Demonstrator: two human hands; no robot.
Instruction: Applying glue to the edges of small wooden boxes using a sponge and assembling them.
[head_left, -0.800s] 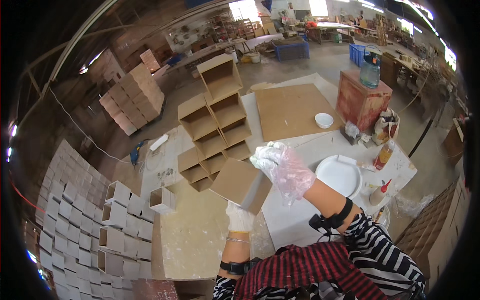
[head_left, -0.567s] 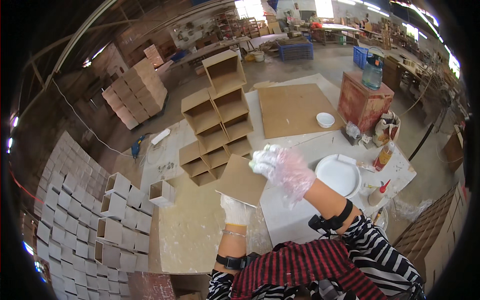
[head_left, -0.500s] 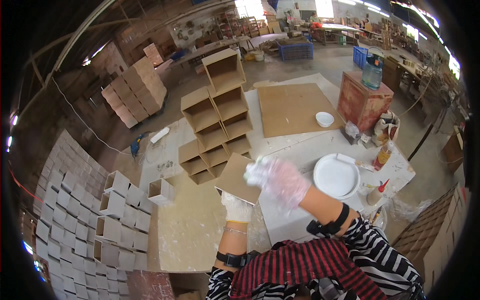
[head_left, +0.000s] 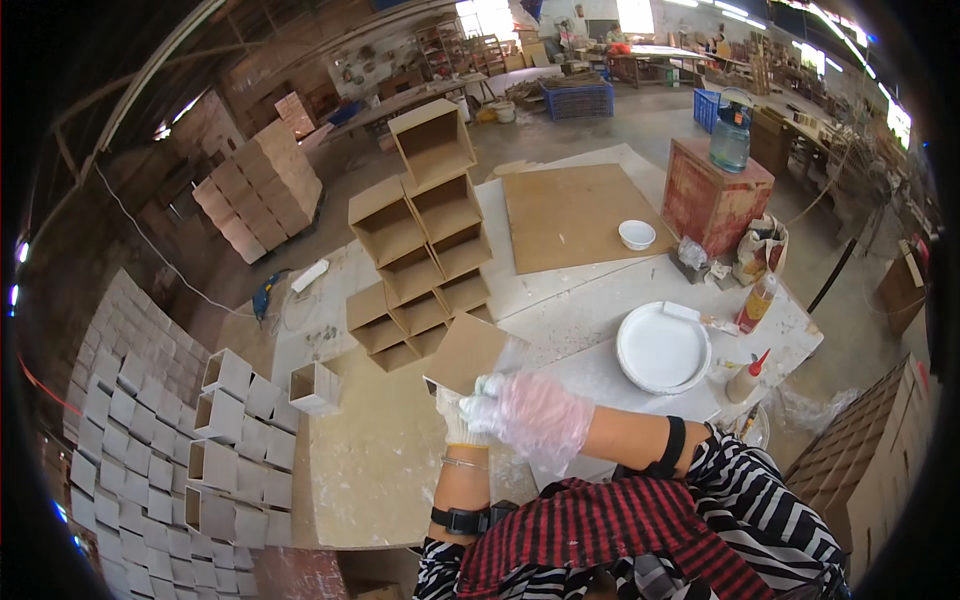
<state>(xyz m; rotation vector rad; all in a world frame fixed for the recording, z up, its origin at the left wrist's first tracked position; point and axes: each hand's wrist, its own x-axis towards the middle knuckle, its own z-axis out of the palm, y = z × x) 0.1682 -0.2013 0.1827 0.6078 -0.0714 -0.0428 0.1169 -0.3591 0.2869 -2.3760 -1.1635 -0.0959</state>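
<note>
A brown fibreboard box (head_left: 468,350) is tilted up in front of me, one flat face towards me. My left hand (head_left: 462,425), in a white knit glove, grips it from below, its fingers mostly hidden behind the box and my other hand. My right hand (head_left: 530,412), in a clear pinkish plastic glove, is closed at the box's lower right edge. Whatever its fingers hold, if anything, I cannot make out. To its right stands a round white tub (head_left: 664,348) of white paint, with a paint roller (head_left: 684,312) lying across its rim.
Brown open boxes (head_left: 420,235) are stacked just beyond my hands. A small whitish box (head_left: 315,388) stands left, beside many stacked pale boxes (head_left: 140,440). Right are a red-tipped glue bottle (head_left: 746,378), an amber bottle (head_left: 756,304), a white bowl (head_left: 637,235) and a red cabinet (head_left: 715,195).
My right hand has moved down and left, from the box's upper right side to its lower edge near my left hand. The view has shifted slightly.
</note>
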